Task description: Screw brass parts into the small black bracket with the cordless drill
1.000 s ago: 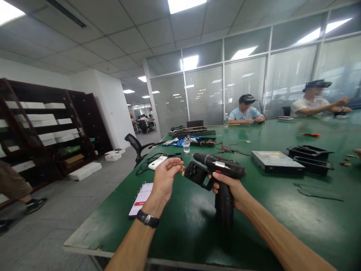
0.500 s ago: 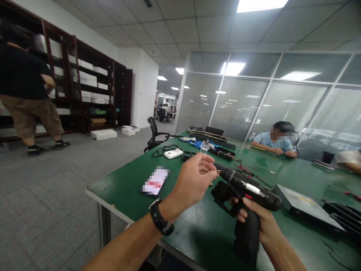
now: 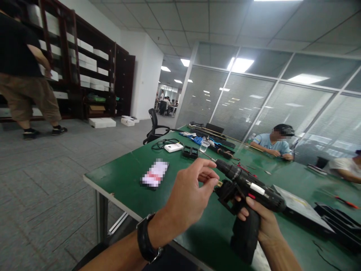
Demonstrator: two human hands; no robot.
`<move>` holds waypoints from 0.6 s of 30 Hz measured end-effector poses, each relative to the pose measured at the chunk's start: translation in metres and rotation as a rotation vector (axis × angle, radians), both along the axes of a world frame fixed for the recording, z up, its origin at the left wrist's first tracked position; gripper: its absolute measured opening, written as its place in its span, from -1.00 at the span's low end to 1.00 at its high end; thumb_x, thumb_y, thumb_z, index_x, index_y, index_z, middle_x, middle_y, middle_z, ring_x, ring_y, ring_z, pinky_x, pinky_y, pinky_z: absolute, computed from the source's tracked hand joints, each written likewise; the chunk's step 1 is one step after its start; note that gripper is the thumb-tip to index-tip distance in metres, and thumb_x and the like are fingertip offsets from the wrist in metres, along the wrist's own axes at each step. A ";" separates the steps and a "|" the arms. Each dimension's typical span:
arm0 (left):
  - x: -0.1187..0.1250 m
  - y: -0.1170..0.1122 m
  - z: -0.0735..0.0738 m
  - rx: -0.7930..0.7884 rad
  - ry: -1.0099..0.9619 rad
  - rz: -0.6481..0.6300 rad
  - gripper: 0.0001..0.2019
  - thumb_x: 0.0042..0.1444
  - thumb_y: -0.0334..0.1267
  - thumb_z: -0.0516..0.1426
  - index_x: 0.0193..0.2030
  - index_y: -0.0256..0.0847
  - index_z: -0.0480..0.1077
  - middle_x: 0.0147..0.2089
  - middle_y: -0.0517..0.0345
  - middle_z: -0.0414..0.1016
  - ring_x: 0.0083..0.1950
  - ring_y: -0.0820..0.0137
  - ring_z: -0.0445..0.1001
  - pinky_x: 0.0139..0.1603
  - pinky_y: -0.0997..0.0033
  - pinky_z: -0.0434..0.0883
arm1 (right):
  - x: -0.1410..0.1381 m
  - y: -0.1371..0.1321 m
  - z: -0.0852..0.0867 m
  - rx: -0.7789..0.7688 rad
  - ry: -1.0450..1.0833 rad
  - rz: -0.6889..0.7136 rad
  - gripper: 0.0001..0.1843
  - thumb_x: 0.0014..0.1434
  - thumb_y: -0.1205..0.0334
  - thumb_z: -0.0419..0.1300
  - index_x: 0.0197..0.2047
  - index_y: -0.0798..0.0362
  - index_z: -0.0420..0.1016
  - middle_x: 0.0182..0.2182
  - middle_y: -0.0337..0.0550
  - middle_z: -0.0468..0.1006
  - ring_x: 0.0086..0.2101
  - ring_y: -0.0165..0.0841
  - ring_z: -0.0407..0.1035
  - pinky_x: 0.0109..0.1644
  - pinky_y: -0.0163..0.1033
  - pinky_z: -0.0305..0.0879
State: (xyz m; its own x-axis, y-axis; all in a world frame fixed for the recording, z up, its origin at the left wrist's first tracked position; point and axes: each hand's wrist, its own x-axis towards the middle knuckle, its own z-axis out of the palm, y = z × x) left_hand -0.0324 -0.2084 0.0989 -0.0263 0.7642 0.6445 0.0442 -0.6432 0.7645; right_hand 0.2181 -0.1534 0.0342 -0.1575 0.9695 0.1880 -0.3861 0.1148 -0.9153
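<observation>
One camera sits on the person's head, facing forward and only slightly down, canted so the room leans. It stands at the near edge of the desk, by its left corner. The left grip and right grip fill the bottom, very near. Shelves lie far left, and the glass wall is far ahead.

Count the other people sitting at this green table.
2. A person in a blue shirt sits on the far side by the glass partition; a person in a white shirt sits at the right edge, cut off. More may be out of frame.
</observation>
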 end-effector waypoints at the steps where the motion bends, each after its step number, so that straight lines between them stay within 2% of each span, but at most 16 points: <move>1: 0.002 0.000 -0.001 0.007 0.018 0.005 -0.74 0.20 -0.42 0.20 0.02 -0.14 0.41 -0.19 0.17 0.62 -0.17 0.39 0.61 -0.06 0.37 0.54 | 0.000 0.000 0.000 0.001 -0.005 0.007 -0.75 -0.02 0.18 0.50 -0.25 0.06 0.66 -0.39 -0.13 0.56 -0.60 -0.52 0.28 -0.60 -0.39 0.35; 8: 0.006 0.004 -0.006 0.059 0.136 0.119 -0.61 0.13 -0.53 0.20 0.07 -0.13 0.39 -0.12 0.15 0.57 -0.19 0.43 0.58 -0.09 0.40 0.52 | -0.004 0.000 0.000 0.032 -0.042 0.042 -0.75 0.02 0.17 0.47 -0.25 0.11 0.65 -0.36 -0.10 0.56 -0.57 -0.50 0.29 -0.55 -0.35 0.37; 13: 0.010 0.015 -0.008 0.017 0.062 0.093 -0.71 0.16 -0.46 0.22 0.01 -0.14 0.41 -0.19 0.14 0.56 -0.18 0.40 0.58 -0.07 0.38 0.52 | -0.010 0.002 0.004 0.022 -0.009 0.060 -0.76 0.04 0.17 0.46 -0.26 0.12 0.64 -0.37 -0.14 0.53 -0.56 -0.51 0.28 -0.53 -0.36 0.37; 18: 0.028 0.041 -0.007 -0.039 -0.090 0.102 -0.74 0.15 -0.38 0.25 -0.01 -0.23 0.41 -0.20 0.08 0.56 -0.18 0.39 0.58 -0.09 0.40 0.49 | -0.014 0.007 0.006 0.016 0.094 0.034 -0.78 0.06 0.19 0.46 -0.26 0.12 0.63 -0.35 -0.17 0.53 -0.55 -0.53 0.26 -0.51 -0.36 0.35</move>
State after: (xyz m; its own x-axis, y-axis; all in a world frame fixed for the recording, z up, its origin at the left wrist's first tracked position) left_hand -0.0048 -0.1672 0.0923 -0.1617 0.7790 0.6059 0.0384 -0.6085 0.7926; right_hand 0.2044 -0.1459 0.0399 -0.1711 0.9607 0.2185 -0.4745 0.1140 -0.8728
